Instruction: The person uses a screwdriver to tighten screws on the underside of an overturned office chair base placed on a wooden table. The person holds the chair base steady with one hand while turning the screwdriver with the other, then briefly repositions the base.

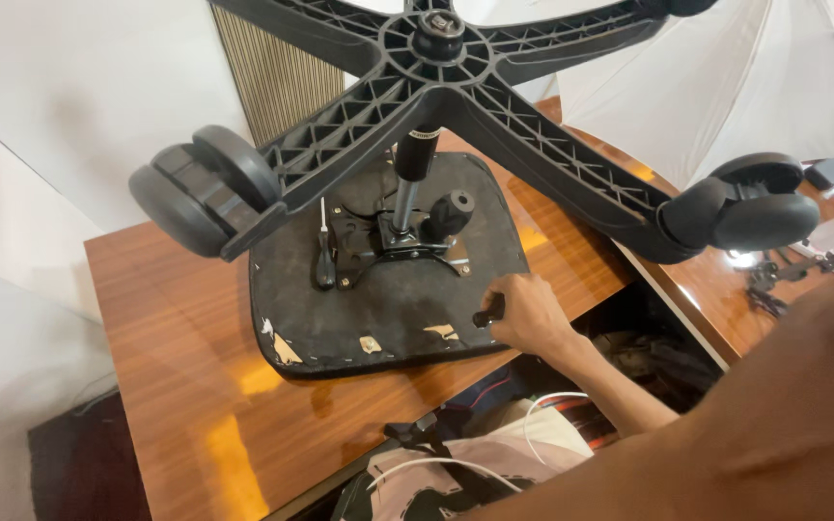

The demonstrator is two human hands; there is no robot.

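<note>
An office chair lies upside down on a wooden table (176,367), its black seat underside (388,309) facing up. The five-arm base (523,125) with casters (209,188) stands above on the gas cylinder (405,188). My right hand (528,314) rests at the seat's front right edge, closed on a small black part (489,311). A black-handled screwdriver (324,256) lies on the seat beside the metal mounting plate (378,241), and a black knob (451,212) sticks out to the plate's right. My left hand is out of sight.
A second caster (750,203) hangs over the table's right side. Small dark tools and cables (784,275) lie at the far right. A white photo umbrella (726,77) stands behind. Below the table edge are bags and a white cable (465,463).
</note>
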